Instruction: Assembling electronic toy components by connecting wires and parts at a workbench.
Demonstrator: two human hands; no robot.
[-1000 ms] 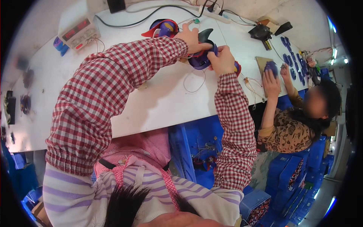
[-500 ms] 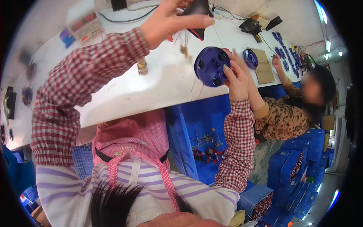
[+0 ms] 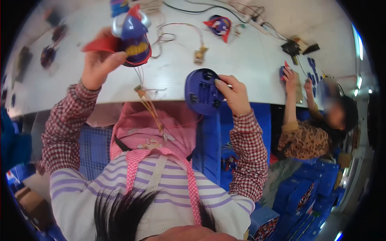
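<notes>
My left hand (image 3: 96, 70) grips a toy figure (image 3: 135, 34) with a purple body, silver horns and red parts, held tilted above the white table. Thin wires run down from its underside to a small tan part (image 3: 140, 91) near the table's front edge. My right hand (image 3: 235, 93) pinches the rim of a round purple toy base (image 3: 197, 86), whose hollow side with dark corner pieces faces me. The base hangs over the table edge, apart from the figure. Some of my left fingers are hidden behind the figure.
Another purple-and-red toy (image 3: 221, 26) lies farther back, near cables and a small tan part (image 3: 200, 55). At right, a co-worker's hand (image 3: 290, 77) touches a purple-and-red toy beside a board. Blue crates (image 3: 293, 188) stand below at right.
The toy figure in my left hand has come left and nearer, and turned so its front shows. My right hand has brought the base left and nearer, while the co-worker's near hand has moved away from it.
</notes>
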